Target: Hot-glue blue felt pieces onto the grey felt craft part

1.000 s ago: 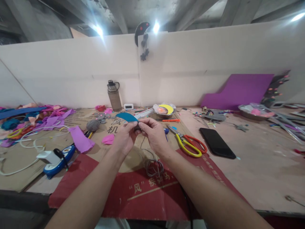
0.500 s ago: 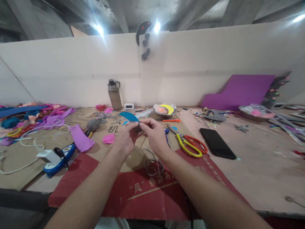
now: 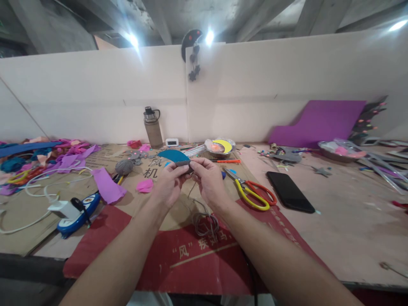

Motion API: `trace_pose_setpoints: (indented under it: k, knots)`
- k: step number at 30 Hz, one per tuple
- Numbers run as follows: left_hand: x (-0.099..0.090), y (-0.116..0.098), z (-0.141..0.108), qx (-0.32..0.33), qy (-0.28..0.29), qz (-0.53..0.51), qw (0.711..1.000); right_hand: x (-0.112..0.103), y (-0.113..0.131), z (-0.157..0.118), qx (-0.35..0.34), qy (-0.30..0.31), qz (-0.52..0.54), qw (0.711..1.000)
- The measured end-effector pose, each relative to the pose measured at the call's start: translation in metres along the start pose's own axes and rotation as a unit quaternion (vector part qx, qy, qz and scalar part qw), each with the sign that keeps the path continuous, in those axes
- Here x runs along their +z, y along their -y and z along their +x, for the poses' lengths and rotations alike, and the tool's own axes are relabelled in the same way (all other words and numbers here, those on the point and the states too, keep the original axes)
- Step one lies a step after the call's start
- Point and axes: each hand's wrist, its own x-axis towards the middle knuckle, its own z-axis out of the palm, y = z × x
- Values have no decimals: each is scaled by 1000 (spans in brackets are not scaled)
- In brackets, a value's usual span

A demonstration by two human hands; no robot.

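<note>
Near the middle of the view, my left hand (image 3: pixel 169 183) and my right hand (image 3: pixel 208 178) are close together above the cardboard. Between their fingertips they pinch a small dark grey piece (image 3: pixel 182 164), which looks like felt. A blue curved piece (image 3: pixel 174 154) shows just behind it; whether it is held too I cannot tell. Grey cord (image 3: pixel 205 224) lies in loose loops below my hands, and a strand rises toward them.
Scissors with yellow and red handles (image 3: pixel 253 195) and a black phone (image 3: pixel 289 192) lie to the right. A bowl (image 3: pixel 232 147) with a yellow crescent (image 3: pixel 225 145), a bottle (image 3: pixel 153 129) and grey yarn (image 3: pixel 124 167) stand behind. A blue power strip (image 3: pixel 78 216) is at the left.
The grey piece between my fingers has turned and now shows more of its length. My fingertips have shifted along it, with my right hand slightly farther right.
</note>
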Motion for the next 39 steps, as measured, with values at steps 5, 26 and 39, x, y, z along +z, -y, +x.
trace_pose_setpoints:
  k: [5, 26, 39]
  knots:
    - [0, 1, 2, 7, -6, -14, 1000, 0, -1, 1, -5, 4, -2, 1000]
    - [-1, 0, 2, 16, -48, -11, 999, -2, 0, 2, 2, 74, 6, 997]
    - [6, -10, -4, -3, 9, 13, 1000, -8, -2, 10, -24, 63, -69, 995]
